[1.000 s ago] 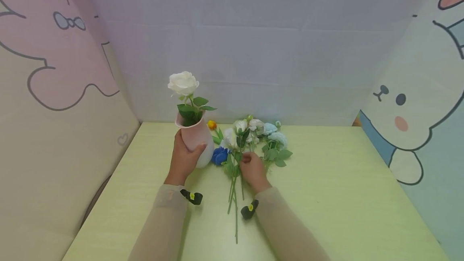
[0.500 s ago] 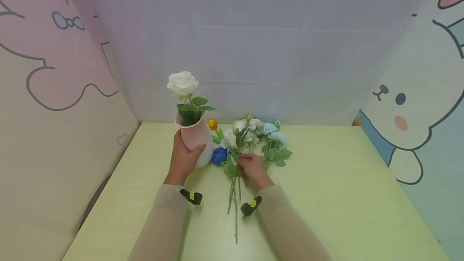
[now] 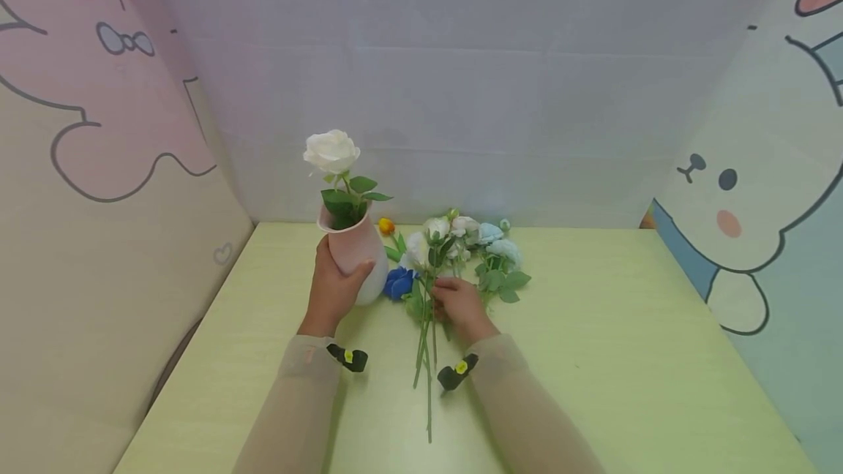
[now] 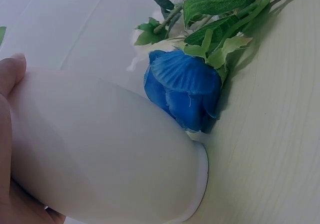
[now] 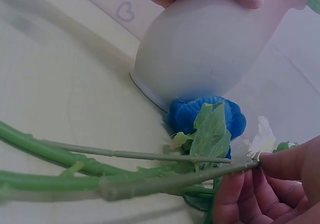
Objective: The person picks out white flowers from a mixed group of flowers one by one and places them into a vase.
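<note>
My left hand grips a pink-to-white vase around its side, thumb across the front. A white rose with green leaves stands in the vase. In the left wrist view, the vase's base is down at the table, close to a blue rose. My right hand pinches a thin flower stem between thumb and fingers. That stem runs up to dark leaves near the white blooms; which bloom it carries is unclear. Other green stems lie beside it.
Right of the vase lie an orange tulip, white flowers and pale blue flowers with leaves. Loose stems point toward the table's front. A pale curtain hangs behind the table; printed cloths hang at both sides.
My right hand has shifted slightly left and now pinches the stem, whose lower end has swung a little left. My left hand and the vase have stayed nearly still.
</note>
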`<state>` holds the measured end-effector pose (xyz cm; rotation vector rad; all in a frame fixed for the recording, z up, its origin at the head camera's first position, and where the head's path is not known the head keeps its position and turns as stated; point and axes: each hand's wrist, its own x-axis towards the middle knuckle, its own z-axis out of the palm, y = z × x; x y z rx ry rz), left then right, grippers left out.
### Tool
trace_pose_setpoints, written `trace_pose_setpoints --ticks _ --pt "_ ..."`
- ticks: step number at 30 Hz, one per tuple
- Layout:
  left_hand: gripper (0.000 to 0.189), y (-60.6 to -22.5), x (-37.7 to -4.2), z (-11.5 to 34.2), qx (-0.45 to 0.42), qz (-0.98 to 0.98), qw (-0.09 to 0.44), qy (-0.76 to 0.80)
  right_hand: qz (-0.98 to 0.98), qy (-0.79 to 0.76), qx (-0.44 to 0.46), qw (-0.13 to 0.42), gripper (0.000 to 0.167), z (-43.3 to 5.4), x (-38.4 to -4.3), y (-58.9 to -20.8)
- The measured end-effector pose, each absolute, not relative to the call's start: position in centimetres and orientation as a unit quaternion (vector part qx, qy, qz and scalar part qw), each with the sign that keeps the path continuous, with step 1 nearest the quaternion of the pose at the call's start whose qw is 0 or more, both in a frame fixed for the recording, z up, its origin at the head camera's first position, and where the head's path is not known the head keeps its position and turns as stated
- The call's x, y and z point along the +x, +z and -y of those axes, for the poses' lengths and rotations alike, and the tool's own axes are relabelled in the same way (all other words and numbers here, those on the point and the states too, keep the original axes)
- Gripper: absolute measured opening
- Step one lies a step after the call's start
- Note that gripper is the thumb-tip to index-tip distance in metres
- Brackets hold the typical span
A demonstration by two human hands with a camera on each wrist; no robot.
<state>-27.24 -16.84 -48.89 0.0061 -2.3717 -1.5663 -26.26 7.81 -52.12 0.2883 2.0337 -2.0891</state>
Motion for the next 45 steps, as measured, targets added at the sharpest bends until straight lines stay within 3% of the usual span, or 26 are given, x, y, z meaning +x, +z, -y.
trace_pose_setpoints --ticks 45 --pt "0.097 -48.7 -27.1 16.7 0.008 0.824 0.139 -0.549 -0.688 -0.724 0.025 0.055 0.032 -8.7 -24.9 -48.9"
